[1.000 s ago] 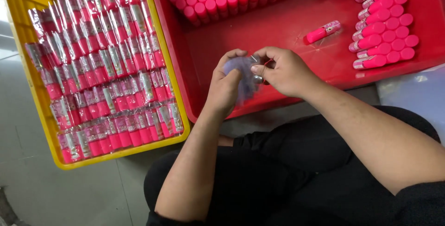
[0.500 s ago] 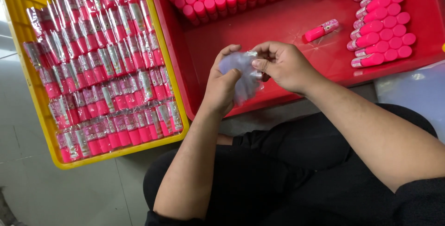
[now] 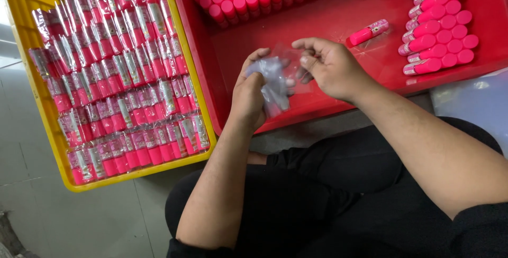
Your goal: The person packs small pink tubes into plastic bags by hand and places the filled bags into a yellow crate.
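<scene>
- The clear plastic sleeves (image 3: 275, 80) sat bunched between your two hands, just above the near wall of the red crate (image 3: 317, 20); they looked crumpled and thin, and I could not tell how many there were.
- Your left hand (image 3: 251, 96) was curled shut around the bunch, gripping it from below.
- Your right hand (image 3: 330, 67) pinched a loose edge of one sleeve between thumb and fingertips, the other fingers bent.
- I judged the step in hand to be peeling a single sleeve free from the bunch.
- The next move would call for a light pull, so that only one film comes away and the opening stays findable.
- One loose pink tube (image 3: 368, 32) lay on its side on the crate floor, near your right hand but apart from it.
- More pink tubes (image 3: 439, 28) stood packed at the crate's far and right sides.
- The yellow crate (image 3: 50, 131) beside it, on your left, held rows of tubes already wrapped in film.
</scene>
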